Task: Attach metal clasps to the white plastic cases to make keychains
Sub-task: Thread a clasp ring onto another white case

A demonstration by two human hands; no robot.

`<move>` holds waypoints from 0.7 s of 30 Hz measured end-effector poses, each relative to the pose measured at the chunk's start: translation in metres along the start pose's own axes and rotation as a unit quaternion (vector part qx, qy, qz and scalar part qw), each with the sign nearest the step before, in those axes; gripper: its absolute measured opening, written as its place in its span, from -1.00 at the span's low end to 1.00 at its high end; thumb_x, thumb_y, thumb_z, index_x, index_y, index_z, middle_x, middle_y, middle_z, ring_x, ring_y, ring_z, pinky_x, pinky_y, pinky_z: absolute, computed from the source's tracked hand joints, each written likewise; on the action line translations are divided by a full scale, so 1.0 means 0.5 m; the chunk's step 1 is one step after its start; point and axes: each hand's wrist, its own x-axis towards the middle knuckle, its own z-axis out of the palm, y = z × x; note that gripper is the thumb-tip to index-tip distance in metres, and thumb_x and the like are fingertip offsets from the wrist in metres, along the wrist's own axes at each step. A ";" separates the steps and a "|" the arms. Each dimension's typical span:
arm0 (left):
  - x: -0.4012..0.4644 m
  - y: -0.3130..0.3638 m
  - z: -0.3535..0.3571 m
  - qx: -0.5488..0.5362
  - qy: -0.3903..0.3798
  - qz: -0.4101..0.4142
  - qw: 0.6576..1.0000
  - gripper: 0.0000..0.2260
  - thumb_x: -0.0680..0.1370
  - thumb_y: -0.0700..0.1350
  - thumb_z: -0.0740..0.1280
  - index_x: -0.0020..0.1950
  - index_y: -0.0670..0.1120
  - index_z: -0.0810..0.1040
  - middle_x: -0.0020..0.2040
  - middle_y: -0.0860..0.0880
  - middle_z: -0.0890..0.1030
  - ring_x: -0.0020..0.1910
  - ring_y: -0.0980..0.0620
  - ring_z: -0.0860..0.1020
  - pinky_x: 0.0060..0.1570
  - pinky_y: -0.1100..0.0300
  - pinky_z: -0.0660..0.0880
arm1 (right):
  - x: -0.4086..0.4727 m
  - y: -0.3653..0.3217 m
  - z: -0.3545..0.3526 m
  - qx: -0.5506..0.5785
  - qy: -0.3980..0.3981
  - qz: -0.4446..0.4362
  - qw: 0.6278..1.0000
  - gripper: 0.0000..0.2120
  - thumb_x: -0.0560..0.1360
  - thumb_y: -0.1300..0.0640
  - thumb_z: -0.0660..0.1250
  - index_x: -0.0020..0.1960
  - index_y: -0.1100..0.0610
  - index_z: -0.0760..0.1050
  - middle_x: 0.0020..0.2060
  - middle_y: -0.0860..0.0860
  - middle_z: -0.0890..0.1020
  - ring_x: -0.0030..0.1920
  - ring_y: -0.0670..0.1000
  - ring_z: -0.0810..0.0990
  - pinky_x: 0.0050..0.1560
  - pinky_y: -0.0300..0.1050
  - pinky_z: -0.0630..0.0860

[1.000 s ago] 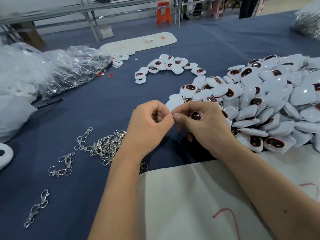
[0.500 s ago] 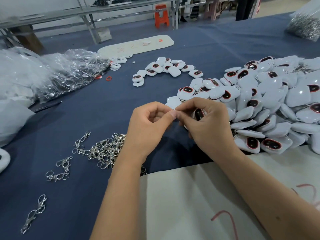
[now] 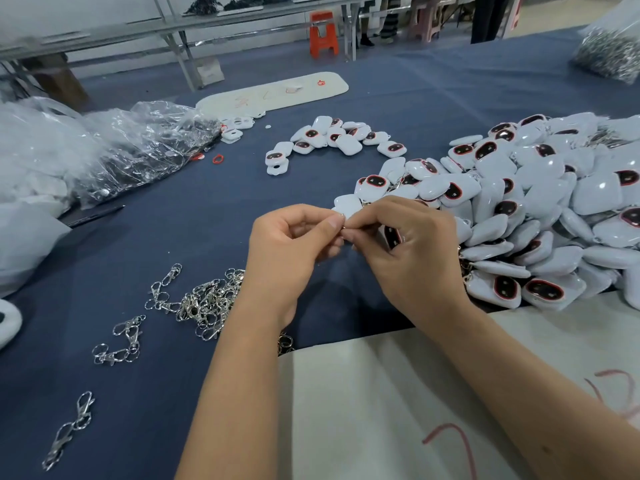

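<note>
Right hand (image 3: 412, 251) fingers grasp a white case (image 3: 393, 236); left hand (image 3: 291, 251) fingers pinch its ring (image 3: 343, 227).

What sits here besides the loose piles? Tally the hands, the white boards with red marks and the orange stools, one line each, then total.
Hands: 2, left hand pinching a clasp, right hand holding a white case
White boards with red marks: 2, far board, near board
Orange stools: 1, orange stool
Total: 5

clasps (image 3: 204, 303) left | cases (image 3: 540, 216) right (heaped) | hands (image 3: 349, 251) between, on table (image 3: 207, 220)
</note>
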 end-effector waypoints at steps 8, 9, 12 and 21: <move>-0.004 0.008 -0.010 -0.079 0.014 -0.037 0.996 -0.95 0.54 -0.31 0.45 -0.09 -0.20 0.70 -0.25 -0.15 0.65 -0.28 -0.01 0.56 -0.17 0.24 0.59 | 0.000 -0.003 0.002 0.017 -0.049 0.003 0.999 -0.79 0.51 0.44 0.42 0.01 0.18 0.72 -0.24 -0.03 0.69 -0.25 -0.05 0.65 -0.10 -0.17 0.56; -0.004 0.007 -0.011 -0.073 0.014 -0.037 0.997 -0.93 0.54 -0.30 0.45 -0.11 -0.17 0.71 -0.25 -0.14 0.66 -0.26 -0.01 0.55 -0.17 0.22 0.58 | 0.000 -0.003 0.001 0.019 -0.053 0.010 0.998 -0.77 0.52 0.44 0.41 0.01 0.17 0.72 -0.27 -0.04 0.68 -0.26 -0.08 0.64 -0.11 -0.23 0.53; -0.004 0.006 -0.012 -0.028 0.007 -0.017 0.999 -0.93 0.55 -0.28 0.46 -0.11 -0.14 0.70 -0.21 -0.10 0.71 -0.27 0.05 0.57 -0.18 0.24 0.58 | -0.003 -0.005 0.000 0.037 -0.049 0.041 0.997 -0.81 0.53 0.43 0.39 -0.01 0.18 0.66 -0.32 -0.08 0.66 -0.28 -0.13 0.64 -0.14 -0.37 0.47; -0.003 0.006 -0.019 0.225 0.007 0.107 0.968 -0.86 0.49 -0.27 0.52 -0.16 -0.05 0.66 -0.26 0.08 0.67 -0.29 0.15 0.58 -0.22 0.32 0.55 | -0.007 -0.004 0.000 0.056 -0.062 0.081 0.993 -0.80 0.57 0.41 0.34 0.03 0.15 0.45 -0.26 -0.10 0.67 -0.28 -0.08 0.70 -0.17 -0.29 0.54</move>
